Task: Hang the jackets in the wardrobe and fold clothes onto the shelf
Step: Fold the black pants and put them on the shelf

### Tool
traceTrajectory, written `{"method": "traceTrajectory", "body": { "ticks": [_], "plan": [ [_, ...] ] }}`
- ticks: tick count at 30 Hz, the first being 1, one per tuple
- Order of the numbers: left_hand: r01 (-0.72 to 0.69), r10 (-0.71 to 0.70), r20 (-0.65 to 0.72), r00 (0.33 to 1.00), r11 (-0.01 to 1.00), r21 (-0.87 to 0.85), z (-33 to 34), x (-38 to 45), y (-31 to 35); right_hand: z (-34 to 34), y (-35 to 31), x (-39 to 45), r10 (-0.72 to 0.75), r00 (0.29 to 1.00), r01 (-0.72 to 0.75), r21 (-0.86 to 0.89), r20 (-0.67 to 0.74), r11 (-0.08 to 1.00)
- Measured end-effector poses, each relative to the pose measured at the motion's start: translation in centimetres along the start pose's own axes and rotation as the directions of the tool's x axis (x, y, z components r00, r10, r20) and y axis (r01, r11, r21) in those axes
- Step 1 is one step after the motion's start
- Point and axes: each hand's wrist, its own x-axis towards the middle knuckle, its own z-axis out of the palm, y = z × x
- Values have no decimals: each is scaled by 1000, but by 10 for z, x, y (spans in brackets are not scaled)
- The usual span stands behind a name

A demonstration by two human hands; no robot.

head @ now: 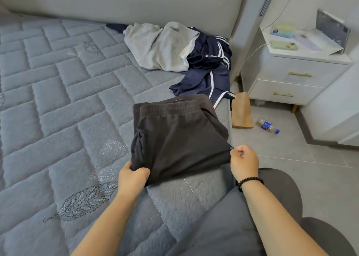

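my left hand (134, 178) & right hand (243, 161) each pinch the half-folded black pants (178, 139) on the bed (58, 100); grey top (155, 46) & navy jacket (209, 65) still wait, unsorted.

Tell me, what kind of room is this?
Most likely a bedroom. There is a big quilted bed with a padded headboard, a white nightstand with drawers beside it, and clothes lying on the bed waiting to be folded.

Home bedroom: quilted bed (58, 92), padded headboard (136, 1), nightstand (297, 71).
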Motion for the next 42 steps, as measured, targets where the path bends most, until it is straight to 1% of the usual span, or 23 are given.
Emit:
{"method": "traceTrajectory", "body": {
  "ticks": [2,4,5,7,9,10,12,13,15,16,17,19,22,24,27,29,31,34,37,38,40,42],
  "plan": [
    [53,-52,-40,998,999,6,-5,5,-7,1,4,4,84,996,-82,-90,17,993],
    [76,-76,-80,994,997,4,-11,9,-10,3,7,7,136,990,-129,-164,35,978],
    [52,-48,-103,993,998,38,-14,11,-11,3,7,8,146,988,-134,-190,47,973],
    [-33,59,-136,989,982,187,-20,15,-12,4,9,11,160,983,-134,-233,92,963],
    [-87,125,-106,987,949,304,-27,17,-12,5,11,12,187,969,-139,-268,162,953],
    [-89,122,-87,989,943,319,-29,18,-11,6,11,13,206,957,-148,-267,203,952],
    [-36,59,-76,995,962,269,-30,17,-8,8,11,13,235,933,-180,-212,272,961],
    [4,9,-63,998,981,193,-29,14,-5,10,11,13,246,925,-206,-164,288,965],
    [79,-79,15,997,996,-29,-25,5,-1,12,10,12,289,907,-290,-45,306,956],
    [99,-93,63,994,990,-97,-23,1,-1,13,9,12,319,890,-340,8,326,940],
    [98,-87,95,992,989,-108,-20,-2,-2,14,8,11,343,870,-376,27,354,926],
    [93,-83,105,991,991,-98,-16,-7,-4,15,7,10,373,834,-399,-22,406,917],
    [133,-122,96,988,984,-120,-15,-8,2,9,5,13,397,820,-427,-23,413,904],
    [143,-133,120,984,987,-77,-21,-9,7,0,1,12,410,817,-473,66,405,879],
    [78,-103,195,975,988,135,-38,-14,18,-14,-8,4,412,786,-548,214,461,808],
    [58,-98,243,965,984,166,-51,-16,33,-24,-19,0,391,778,-563,270,491,781],
    [32,-73,277,958,988,152,-63,-15,56,-32,-39,2,363,792,-559,341,492,756],
    [-19,9,310,951,999,30,-65,1,99,-33,-78,18,318,820,-542,467,476,699],
    [-58,36,289,957,996,69,-51,27,144,-27,-117,43,299,847,-519,560,440,645],
    [-53,21,277,961,993,108,-47,34,156,-25,-127,49,288,852,-506,548,437,666],
    [-55,-19,291,956,969,243,-43,47,167,-24,-135,59,262,858,-460,435,442,774],
    [-78,-91,365,927,903,422,-43,54,163,-23,-128,63,263,839,-396,204,476,895]
  ]
}}
